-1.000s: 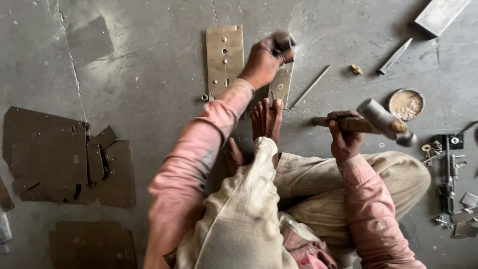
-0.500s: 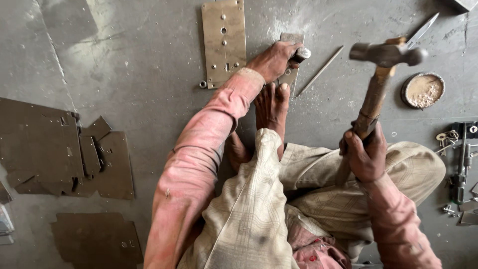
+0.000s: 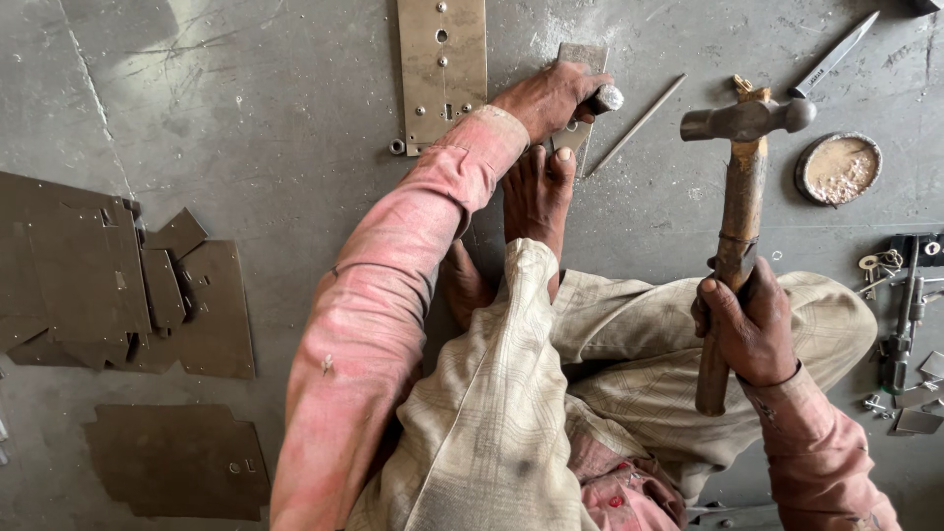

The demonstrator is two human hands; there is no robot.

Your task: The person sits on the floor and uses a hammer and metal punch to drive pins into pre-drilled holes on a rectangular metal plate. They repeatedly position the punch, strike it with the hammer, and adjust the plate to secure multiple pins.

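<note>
My left hand (image 3: pixel 553 96) grips a short metal punch (image 3: pixel 608 97), held upright on a narrow metal plate (image 3: pixel 578 64) that lies on the grey floor. My bare foot (image 3: pixel 539 192) rests on the near end of that plate. My right hand (image 3: pixel 742 320) is closed around the wooden handle of a hammer (image 3: pixel 739 187), raised with its steel head up and to the right of the punch. A larger drilled metal plate (image 3: pixel 442 69) lies just left of my left hand.
A thin rod (image 3: pixel 637 124) and a flat file (image 3: pixel 833 55) lie on the floor at the right, by a round dish (image 3: pixel 838 167) of powder. Small metal parts (image 3: pixel 900 315) crowd the right edge. Dark cut sheet pieces (image 3: pixel 118 290) are stacked at the left.
The hammer has gone from lying low and sideways near my knee to standing raised with its head up. My left hand has stayed on the punch.
</note>
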